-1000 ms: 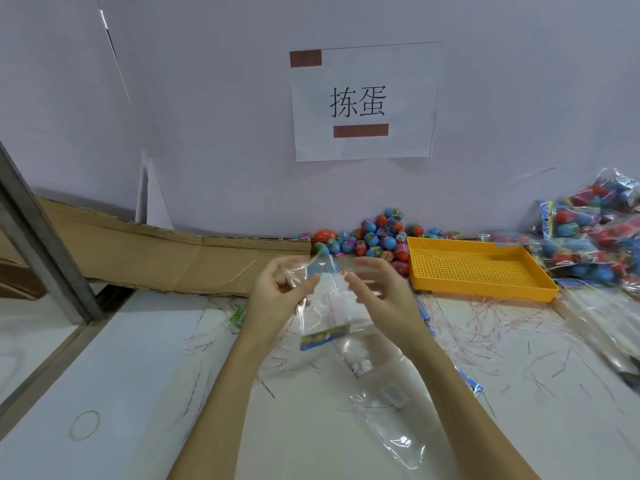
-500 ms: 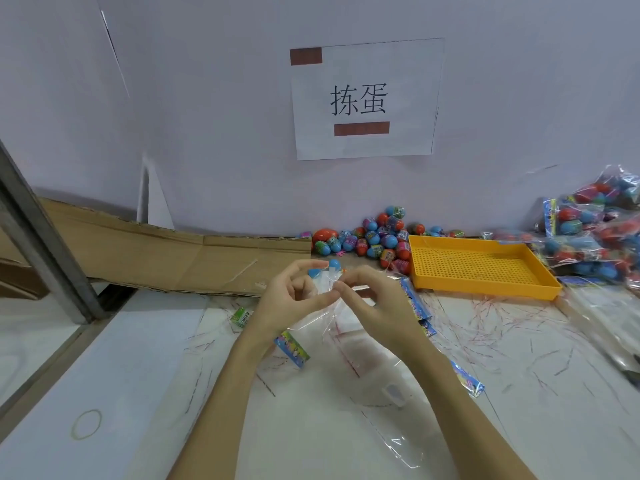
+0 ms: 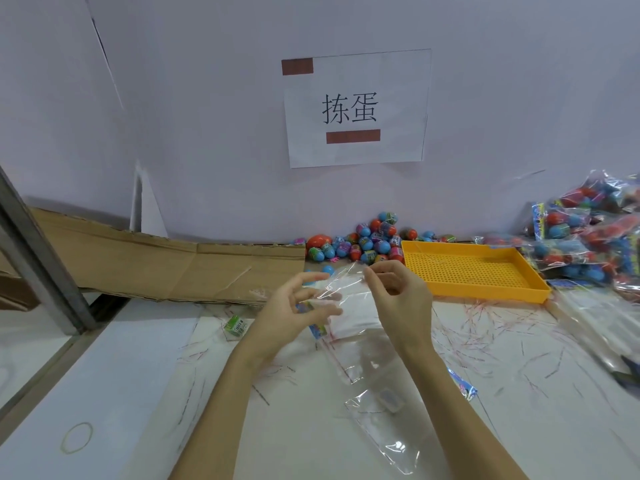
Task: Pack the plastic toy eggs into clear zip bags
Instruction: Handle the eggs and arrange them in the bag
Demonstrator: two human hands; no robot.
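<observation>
The right hand (image 3: 398,299) is pinching the top edge of a clear zip bag (image 3: 346,299) between its thumb and finger. The left hand (image 3: 294,313) is just beside it, fingers spread and loosely bent against the bag's other side; I cannot tell if it is really gripping. The bag is hanging between the hands, above the white table (image 3: 138,375). It looks like the hands are trying to pull the bag's mouth open.

The toy eggs (image 3: 363,240) are sitting in a pile by the wall, past the hands, next to a yellow tray (image 3: 485,285). Filled bags (image 3: 588,237) are lying far right.

The plastic is thin and slippery. The two sides may be sticking together, so the fingers could slip off. Then the bag would be dropping onto the table.
</observation>
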